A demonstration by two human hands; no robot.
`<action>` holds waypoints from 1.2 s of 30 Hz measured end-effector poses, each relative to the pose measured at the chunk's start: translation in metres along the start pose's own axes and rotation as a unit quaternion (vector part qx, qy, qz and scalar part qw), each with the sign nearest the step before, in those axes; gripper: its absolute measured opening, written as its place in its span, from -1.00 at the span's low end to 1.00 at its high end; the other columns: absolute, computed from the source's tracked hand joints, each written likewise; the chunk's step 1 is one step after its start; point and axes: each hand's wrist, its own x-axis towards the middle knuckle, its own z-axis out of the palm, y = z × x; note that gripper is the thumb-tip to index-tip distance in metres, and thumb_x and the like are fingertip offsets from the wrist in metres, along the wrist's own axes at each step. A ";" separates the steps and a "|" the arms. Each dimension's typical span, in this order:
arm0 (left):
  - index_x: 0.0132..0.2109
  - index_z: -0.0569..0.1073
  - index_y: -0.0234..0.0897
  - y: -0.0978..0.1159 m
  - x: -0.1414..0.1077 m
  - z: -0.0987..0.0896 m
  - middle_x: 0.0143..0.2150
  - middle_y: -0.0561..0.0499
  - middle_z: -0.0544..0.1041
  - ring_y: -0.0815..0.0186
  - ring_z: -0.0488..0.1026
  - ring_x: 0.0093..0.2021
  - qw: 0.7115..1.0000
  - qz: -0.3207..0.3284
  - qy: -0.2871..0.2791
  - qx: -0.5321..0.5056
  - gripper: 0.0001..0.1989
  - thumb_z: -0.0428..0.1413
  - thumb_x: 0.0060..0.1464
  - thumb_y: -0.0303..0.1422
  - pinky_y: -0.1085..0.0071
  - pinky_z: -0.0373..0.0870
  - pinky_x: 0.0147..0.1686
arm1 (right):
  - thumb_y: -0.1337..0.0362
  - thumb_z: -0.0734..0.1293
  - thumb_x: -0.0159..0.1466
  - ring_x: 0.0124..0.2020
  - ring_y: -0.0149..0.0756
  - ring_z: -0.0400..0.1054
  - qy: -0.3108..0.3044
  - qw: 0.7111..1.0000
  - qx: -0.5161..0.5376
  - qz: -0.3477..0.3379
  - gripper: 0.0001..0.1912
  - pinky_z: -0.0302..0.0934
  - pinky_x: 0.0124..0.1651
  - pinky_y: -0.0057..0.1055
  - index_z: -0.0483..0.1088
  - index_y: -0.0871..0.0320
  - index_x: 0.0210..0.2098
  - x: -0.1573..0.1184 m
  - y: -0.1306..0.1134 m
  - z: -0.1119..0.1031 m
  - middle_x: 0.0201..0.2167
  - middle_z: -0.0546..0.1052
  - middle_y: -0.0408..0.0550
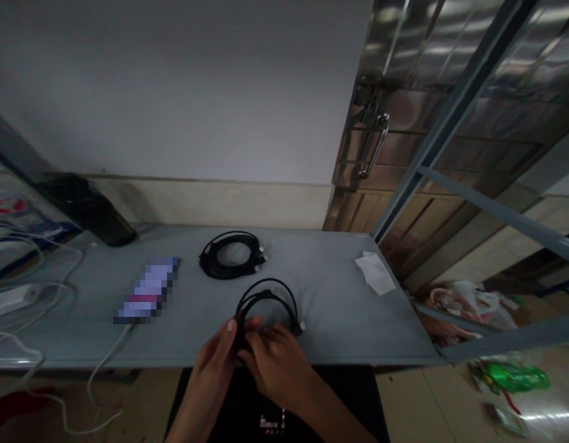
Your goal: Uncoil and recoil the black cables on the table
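A black cable coil [294, 321], thin, smooth and looped into a ring, stands over the near edge of the grey worktop [339, 307]. The left hand [214, 357] has a narrow grip closed on its left side, thumb uppermost; the right hand [279, 363] bends its fingers against the near part, though whether that grip pinches cable is hidden. Both forearms angle inward from below. Just beyond lies a flatter, rounder second coil [226, 271]; crumpled white paper [375, 272] rests well to the right.
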 end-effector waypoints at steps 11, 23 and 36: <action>0.31 0.65 -0.21 0.057 0.064 0.009 -0.22 -0.04 0.73 0.12 0.67 -0.13 0.982 0.154 -0.090 0.067 -0.36 0.47 0.17 -0.03 0.26 0.59 0.02 | 0.11 0.40 0.61 -0.17 -0.11 0.65 0.002 0.978 -0.183 -0.099 -0.74 0.42 -0.11 -0.18 0.53 0.14 0.14 0.047 0.044 -0.040 -0.22 0.72 -0.04; 0.17 0.64 -0.27 0.061 0.202 -0.034 -0.08 -0.10 0.72 0.03 0.66 -0.07 0.898 0.287 0.120 0.313 -0.49 0.25 0.17 -0.10 0.10 0.57 0.08 | -0.16 0.40 0.54 0.09 -0.07 0.46 0.011 0.981 -0.149 -0.121 -0.51 0.21 0.30 -0.11 0.55 0.14 0.12 0.160 0.115 0.002 -0.01 0.65 0.04; 0.32 0.56 -0.18 0.041 0.203 -0.047 0.28 -0.26 0.53 -0.17 0.46 0.36 0.780 0.404 0.125 0.462 -0.53 0.17 0.36 -0.17 -0.21 0.37 0.46 | 0.06 0.54 0.49 0.32 0.09 0.32 0.037 0.996 -0.057 -0.055 -0.48 0.22 0.39 0.03 0.48 0.13 0.33 0.153 0.121 0.010 0.28 0.49 0.21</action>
